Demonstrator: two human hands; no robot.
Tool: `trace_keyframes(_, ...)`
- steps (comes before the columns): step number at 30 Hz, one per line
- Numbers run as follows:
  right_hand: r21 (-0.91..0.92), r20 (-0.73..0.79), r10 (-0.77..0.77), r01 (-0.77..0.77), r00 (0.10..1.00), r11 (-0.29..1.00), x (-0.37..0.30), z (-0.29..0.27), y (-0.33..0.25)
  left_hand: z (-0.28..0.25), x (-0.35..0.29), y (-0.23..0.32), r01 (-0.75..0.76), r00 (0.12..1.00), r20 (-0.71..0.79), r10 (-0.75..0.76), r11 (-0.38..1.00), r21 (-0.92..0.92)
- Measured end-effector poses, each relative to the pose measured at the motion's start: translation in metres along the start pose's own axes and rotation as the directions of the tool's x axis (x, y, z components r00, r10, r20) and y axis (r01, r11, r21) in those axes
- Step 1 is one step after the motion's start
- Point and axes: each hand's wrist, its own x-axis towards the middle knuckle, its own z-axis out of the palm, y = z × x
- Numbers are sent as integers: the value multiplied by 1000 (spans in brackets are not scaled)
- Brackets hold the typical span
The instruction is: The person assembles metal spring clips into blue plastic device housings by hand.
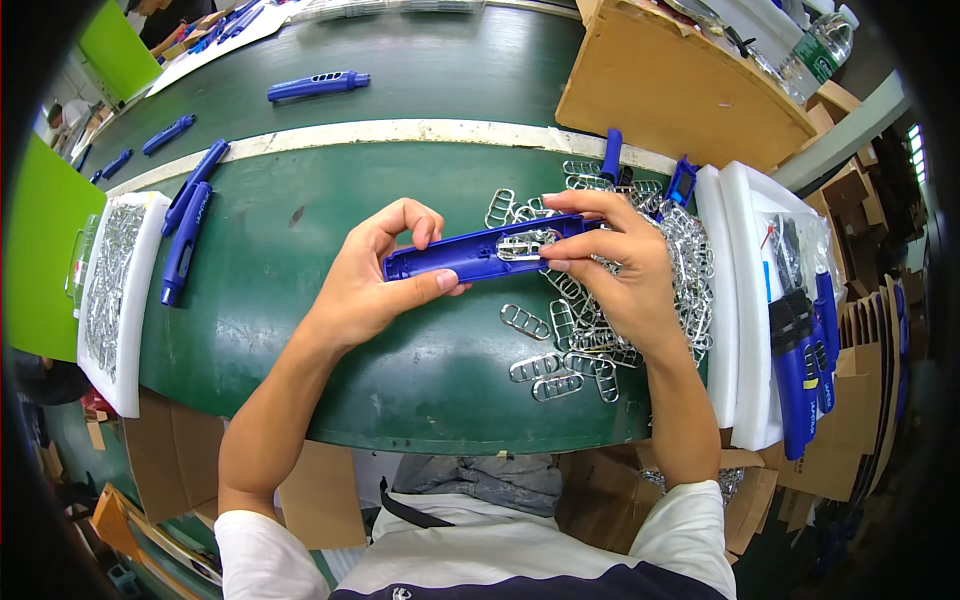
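Your left hand (375, 285) grip clamped on blue housing (480, 252), long axis left-right, slightly tilted. Your right hand (610, 265) nearer, pinching metal clip (527, 244) into housing's right end, above clip pile (640, 290) on desk (420, 370).

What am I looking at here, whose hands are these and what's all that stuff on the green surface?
This is one picture from a camera worn on a person's head, looking down at their own bare hands. The left hand holds one end of a long blue plastic shell. The right hand steadies the other end and presses a small metal clip into it. They work over a green belt. A pile of clips lies under the right hand, and more blue shells lie to the left.
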Motion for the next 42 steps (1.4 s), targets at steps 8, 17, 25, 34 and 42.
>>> trace_keyframes(8,397,39,216,-213,976,893,-3,11,6,-1,0,-4,-66,998,-11,69,985,162)
trace_keyframes(17,-168,-210,98,-135,973,976,-5,17,-2,1,1,-11,-118,991,-31,129,963,240)
trace_keyframes(25,-131,-177,164,-188,970,973,-8,27,5,1,1,-16,-230,969,10,246,891,391)
trace_keyframes(34,-122,-46,98,-103,994,987,-5,19,3,6,2,-11,-99,990,-88,109,989,112)
trace_keyframes(42,-121,1,118,-117,993,986,-5,20,5,-3,5,-16,-16,999,-38,20,996,93)
